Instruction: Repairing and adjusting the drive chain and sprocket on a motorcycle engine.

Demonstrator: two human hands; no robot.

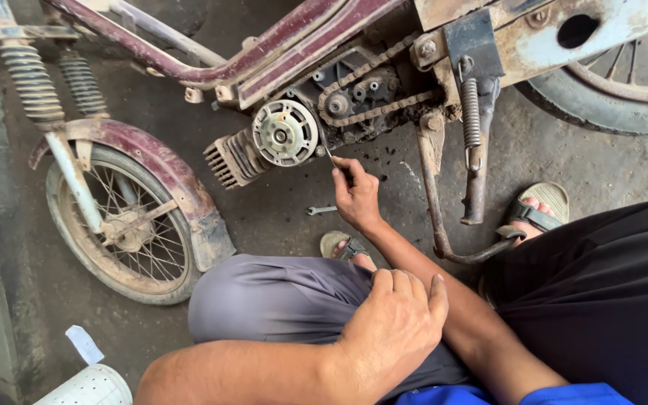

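Right hand [355,196]: fingers closed tight around a slim metal tool [329,154], its tip pointing toward 11 o'clock and meeting the lower right edge of the round flywheel [285,133] on the engine of a maroon moped [301,37]. The right forearm runs from 5 o'clock up to the wrist, extended across the raised knee. Left hand [397,324]: fingers curled loosely, holding nothing, palm resting on the grey trouser knee [279,296]; its forearm enters from 8 o'clock. A small spanner [321,210] lies on the concrete floor at 9 o'clock of the right hand, just beside it. The kickstand [444,225] stands at 3 o'clock of that hand.
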